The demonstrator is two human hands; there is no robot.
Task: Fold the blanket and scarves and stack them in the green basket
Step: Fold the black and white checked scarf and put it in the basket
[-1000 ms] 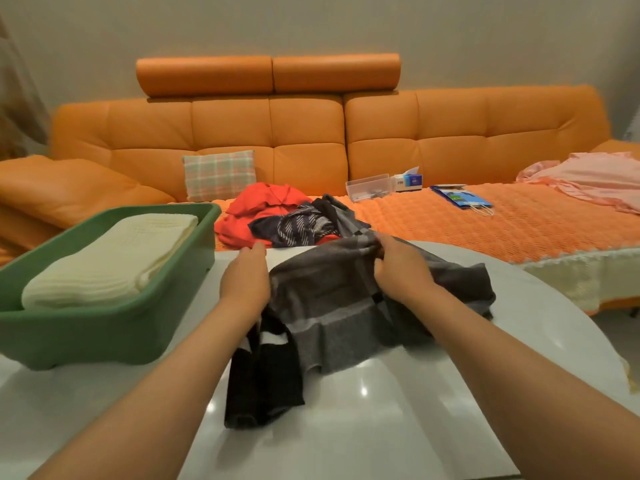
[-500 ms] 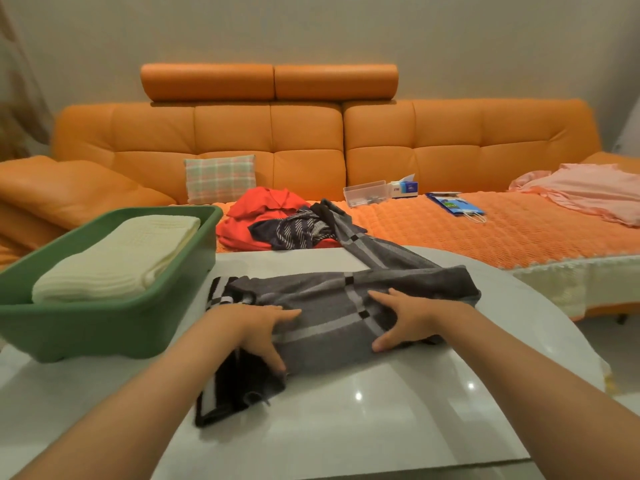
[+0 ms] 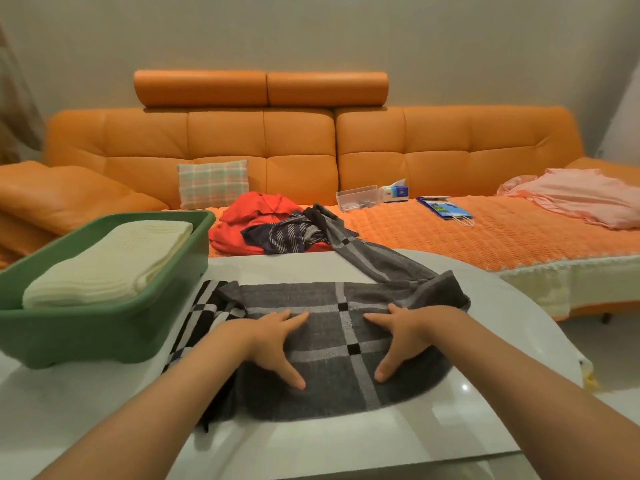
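Grey checked scarf [image 3: 332, 386]: is being pressed flat on the white table [image 3: 346, 441], just right of the green basket [image 3: 104, 327]. One end is trailing back over the far table edge toward the orange sofa [image 3: 298, 168].
Left hand [image 3: 273, 341]: is being laid palm-down on the scarf's left half, fingers straight and spread, nothing being gripped.
Right hand [image 3: 403, 336]: is being laid palm-down on the right half, fingers likewise straight and apart.
Basket contents: a folded cream blanket [image 3: 114, 261] is being held inside.
Sofa seat: a red cloth [image 3: 256, 209] and a dark striped scarf [image 3: 287, 233] are lying bunched together there.
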